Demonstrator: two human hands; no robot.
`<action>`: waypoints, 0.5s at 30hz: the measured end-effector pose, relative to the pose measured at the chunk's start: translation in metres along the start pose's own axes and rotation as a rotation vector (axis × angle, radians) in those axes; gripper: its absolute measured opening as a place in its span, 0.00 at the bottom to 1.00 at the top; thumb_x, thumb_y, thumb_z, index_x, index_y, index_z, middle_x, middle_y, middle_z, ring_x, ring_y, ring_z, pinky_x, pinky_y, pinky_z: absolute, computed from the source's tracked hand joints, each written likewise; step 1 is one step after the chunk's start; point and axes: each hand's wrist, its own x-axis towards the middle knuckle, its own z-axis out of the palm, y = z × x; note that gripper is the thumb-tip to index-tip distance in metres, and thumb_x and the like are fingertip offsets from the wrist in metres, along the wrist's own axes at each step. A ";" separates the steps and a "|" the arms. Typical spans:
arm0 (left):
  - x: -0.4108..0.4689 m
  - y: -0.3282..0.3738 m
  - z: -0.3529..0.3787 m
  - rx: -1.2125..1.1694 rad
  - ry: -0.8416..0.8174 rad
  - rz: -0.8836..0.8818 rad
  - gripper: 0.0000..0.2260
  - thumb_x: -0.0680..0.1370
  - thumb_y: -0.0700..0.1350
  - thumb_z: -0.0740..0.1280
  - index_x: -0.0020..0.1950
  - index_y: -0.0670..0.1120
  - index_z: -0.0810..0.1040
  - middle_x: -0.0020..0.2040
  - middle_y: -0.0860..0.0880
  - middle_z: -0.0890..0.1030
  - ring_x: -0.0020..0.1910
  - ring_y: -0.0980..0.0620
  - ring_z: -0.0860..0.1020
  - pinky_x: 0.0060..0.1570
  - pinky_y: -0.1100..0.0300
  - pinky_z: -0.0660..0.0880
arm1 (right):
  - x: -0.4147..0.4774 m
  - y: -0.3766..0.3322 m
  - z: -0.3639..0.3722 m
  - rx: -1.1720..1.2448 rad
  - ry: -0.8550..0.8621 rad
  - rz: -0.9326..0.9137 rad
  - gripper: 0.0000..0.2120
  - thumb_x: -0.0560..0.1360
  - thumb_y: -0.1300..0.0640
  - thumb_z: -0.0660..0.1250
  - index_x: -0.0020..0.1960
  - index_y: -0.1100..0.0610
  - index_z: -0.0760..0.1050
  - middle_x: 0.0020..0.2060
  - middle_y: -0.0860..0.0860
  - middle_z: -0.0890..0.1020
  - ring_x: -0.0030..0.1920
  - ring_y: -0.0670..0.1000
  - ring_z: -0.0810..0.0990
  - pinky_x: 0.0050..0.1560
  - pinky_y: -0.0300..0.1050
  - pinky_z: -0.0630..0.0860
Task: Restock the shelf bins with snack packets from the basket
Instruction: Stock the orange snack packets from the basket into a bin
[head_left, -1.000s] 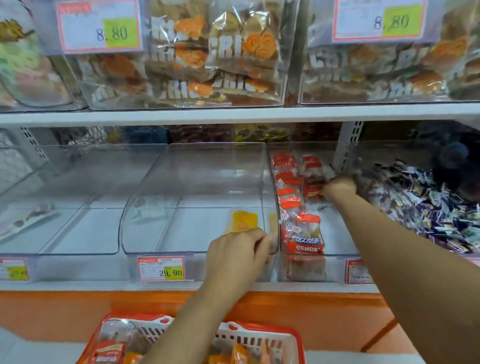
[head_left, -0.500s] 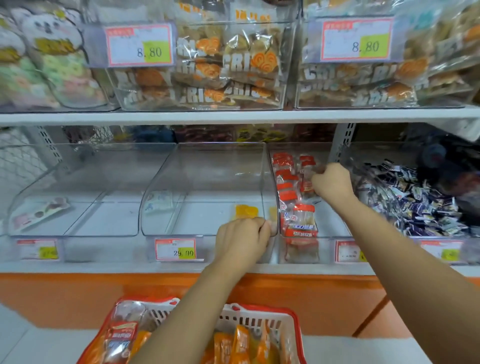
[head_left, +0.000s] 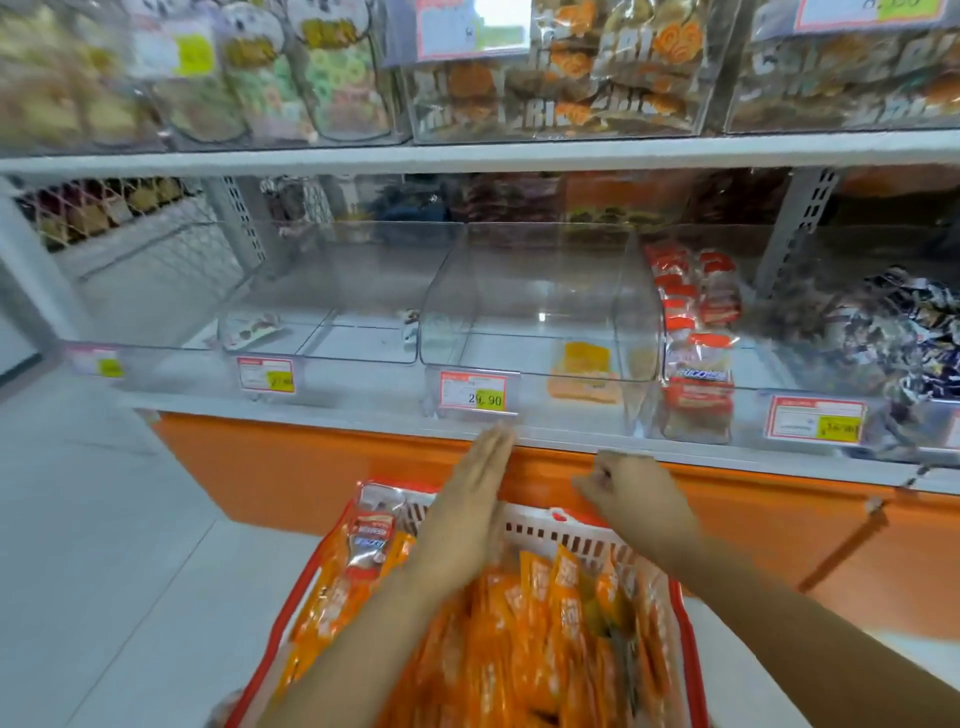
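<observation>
Both hands back off the shelf bins (head_left: 540, 301) — left hand (head_left: 475, 499) flat, fingers (head_left: 496, 447) straight, empty; right hand (head_left: 639, 493) curled, holding nothing. Snack packets (head_left: 519, 649) sit in basket (head_left: 687, 629), 6 o'clock.

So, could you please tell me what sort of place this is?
Most likely a shop's snack aisle: price tags on the fronts of clear bins along a shelf, and a red basket of orange packets below.

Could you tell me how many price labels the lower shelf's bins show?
4: far-left label, blurred; second label; the 29.90 label on the middle bin; right label beside the red packets. Others may lie off-frame.
</observation>
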 end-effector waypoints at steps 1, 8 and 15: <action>-0.013 -0.010 -0.004 -0.046 0.044 -0.084 0.33 0.80 0.40 0.60 0.77 0.55 0.45 0.77 0.57 0.44 0.74 0.56 0.59 0.69 0.65 0.59 | -0.004 0.003 0.017 -0.035 -0.108 0.002 0.12 0.78 0.46 0.63 0.39 0.51 0.71 0.36 0.47 0.77 0.37 0.46 0.75 0.33 0.38 0.68; -0.061 -0.103 -0.016 -0.112 0.081 -0.755 0.12 0.77 0.42 0.65 0.60 0.43 0.78 0.60 0.44 0.79 0.51 0.45 0.80 0.50 0.58 0.76 | -0.029 0.038 0.085 -0.168 -0.502 -0.063 0.16 0.75 0.48 0.64 0.63 0.45 0.71 0.58 0.44 0.79 0.51 0.45 0.79 0.53 0.41 0.78; -0.074 -0.122 0.000 -0.166 0.014 -0.851 0.12 0.76 0.41 0.67 0.59 0.40 0.77 0.54 0.43 0.80 0.45 0.49 0.76 0.39 0.63 0.69 | -0.032 0.045 0.093 -0.187 -0.513 -0.072 0.11 0.76 0.49 0.64 0.58 0.47 0.73 0.53 0.44 0.78 0.48 0.42 0.79 0.53 0.39 0.78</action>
